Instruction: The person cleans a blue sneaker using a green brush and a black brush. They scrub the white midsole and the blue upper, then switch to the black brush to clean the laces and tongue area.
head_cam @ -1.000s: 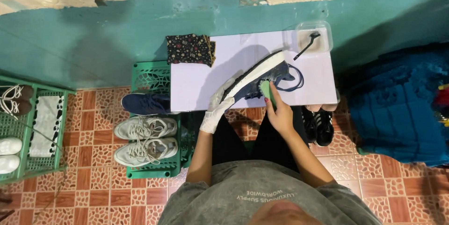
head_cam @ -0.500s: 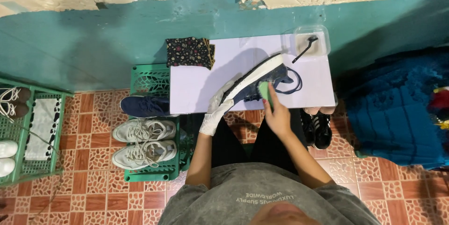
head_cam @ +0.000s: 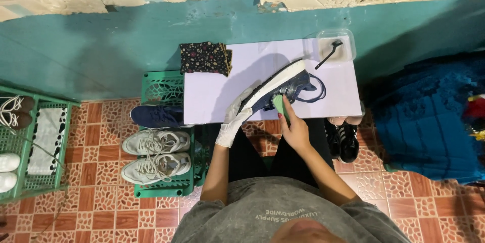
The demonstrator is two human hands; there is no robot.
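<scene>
Change: little is seen to have moved; shoe [head_cam: 277, 88] kept tilted over bench [head_cam: 212, 96] | left hand [head_cam: 233, 120], gloved, grip closed on heel | right hand [head_cam: 294, 129] grip pinching green brush [head_cam: 279, 104] against shoe side | scrubbing judged ongoing.

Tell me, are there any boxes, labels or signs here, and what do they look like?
Clear plastic tub: far right corner of the white table, rounded rectangle, a dark brush leaning in it.
Light printed lettering: on the person's grey shirt.
No signs or screens.
</scene>
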